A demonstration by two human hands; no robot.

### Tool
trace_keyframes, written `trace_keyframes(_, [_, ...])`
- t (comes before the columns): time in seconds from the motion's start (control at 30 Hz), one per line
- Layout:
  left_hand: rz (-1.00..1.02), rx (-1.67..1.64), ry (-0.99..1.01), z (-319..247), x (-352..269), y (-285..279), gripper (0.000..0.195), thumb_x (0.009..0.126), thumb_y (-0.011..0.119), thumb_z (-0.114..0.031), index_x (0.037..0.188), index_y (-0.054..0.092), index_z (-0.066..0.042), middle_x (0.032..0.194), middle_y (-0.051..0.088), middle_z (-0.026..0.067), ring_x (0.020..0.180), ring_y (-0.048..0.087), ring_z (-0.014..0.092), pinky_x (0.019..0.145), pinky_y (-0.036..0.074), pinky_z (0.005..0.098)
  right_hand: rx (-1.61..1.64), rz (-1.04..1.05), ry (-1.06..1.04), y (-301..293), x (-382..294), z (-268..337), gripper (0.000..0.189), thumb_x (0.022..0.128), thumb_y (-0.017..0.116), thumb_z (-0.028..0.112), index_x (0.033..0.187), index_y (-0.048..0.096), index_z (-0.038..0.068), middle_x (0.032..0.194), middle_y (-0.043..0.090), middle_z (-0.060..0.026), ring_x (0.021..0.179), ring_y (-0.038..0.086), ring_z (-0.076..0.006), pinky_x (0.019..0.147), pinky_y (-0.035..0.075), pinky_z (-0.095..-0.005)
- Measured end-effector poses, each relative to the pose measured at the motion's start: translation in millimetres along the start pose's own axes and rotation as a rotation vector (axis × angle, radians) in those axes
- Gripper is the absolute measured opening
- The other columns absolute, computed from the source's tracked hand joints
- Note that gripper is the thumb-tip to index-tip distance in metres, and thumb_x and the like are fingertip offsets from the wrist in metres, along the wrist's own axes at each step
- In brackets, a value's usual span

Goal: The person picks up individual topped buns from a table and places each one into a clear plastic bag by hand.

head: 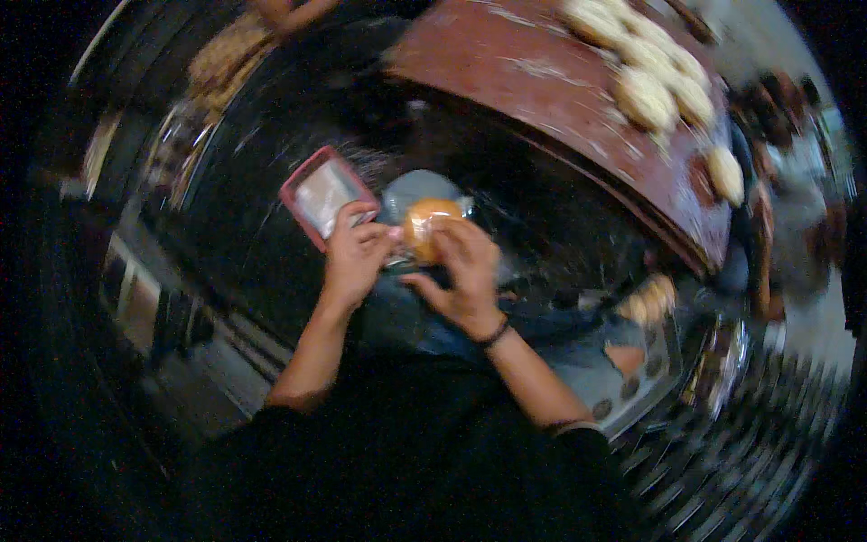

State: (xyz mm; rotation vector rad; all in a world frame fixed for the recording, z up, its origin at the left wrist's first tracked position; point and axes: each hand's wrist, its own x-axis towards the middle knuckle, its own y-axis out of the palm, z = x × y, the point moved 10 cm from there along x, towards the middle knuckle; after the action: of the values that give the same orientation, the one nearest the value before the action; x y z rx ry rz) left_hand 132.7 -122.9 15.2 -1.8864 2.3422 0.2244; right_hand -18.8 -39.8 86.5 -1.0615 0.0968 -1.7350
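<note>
Blur softens the head view. My left hand is in the middle, its fingers over the lower edge of a pink-rimmed rectangular container with a pale inside. My right hand, with a dark band at the wrist, has its fingers on a round, shiny orange-brown item, perhaps a bun in clear wrapping. The left fingertips touch or nearly touch this item's left side. A grey rounded shape lies just beyond it; what it is I cannot tell.
A reddish-brown table with white smears stands at the upper right, bearing several pale, dusted dough-like pieces. Lower right is a grey tray or crate with round holes. Other people are at the far right. A person's arm shows at the top.
</note>
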Motion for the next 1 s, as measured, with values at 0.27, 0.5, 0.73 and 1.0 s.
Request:
trace_keyframes(0.27, [0.101,-0.024,0.123,-48,24,39,0.046,0.09,0.061,-0.018,0.128,0.037,-0.005,0.092,0.064,0.0123,0.078,0.065,0.019,0.064,0.053,0.027,0.074,-0.288,0.212,-92,-8,-61,0.06,0.06,0.076,0.008,0.116,0.055,0.008,0.113,0.059,-0.0121,0.107,0.055,-0.0322,0.09,0.044,-0.041])
trace_keyframes(0.5, [-0.185,-0.188,-0.239,114,92,-114,0.041,0.089,0.063,-0.028,0.123,0.048,-0.011,0.106,0.062,0.0035,0.098,0.061,0.019,0.075,0.047,0.0297,-0.405,-0.98,0.603,-367,-213,-83,0.057,0.073,0.078,0.007,0.122,0.049,0.0,0.115,0.059,-0.0109,0.101,0.059,-0.0213,0.089,0.049,-0.0338])
trace_keyframes(0.73, [-0.051,-0.221,-0.677,318,88,-246,0.025,0.095,0.047,-0.037,0.107,0.058,-0.018,0.091,0.061,-0.0025,0.088,0.059,0.016,0.069,0.049,0.0387,-0.242,-0.833,1.157,-340,-437,-226,0.055,0.071,0.078,0.011,0.119,0.052,0.003,0.111,0.061,-0.0078,0.099,0.059,-0.0188,0.087,0.049,-0.0323])
trace_keyframes(1.0, [-0.268,-0.003,-0.704,309,43,-247,0.036,0.094,0.045,-0.045,0.069,0.055,-0.02,0.053,0.046,-0.0052,0.044,0.044,0.015,0.042,0.033,0.0338,-0.483,-0.657,1.39,-276,-478,-301,0.077,0.063,0.083,0.02,0.127,0.044,0.002,0.124,0.049,-0.0185,0.118,0.042,-0.0346,0.103,0.035,-0.0431])
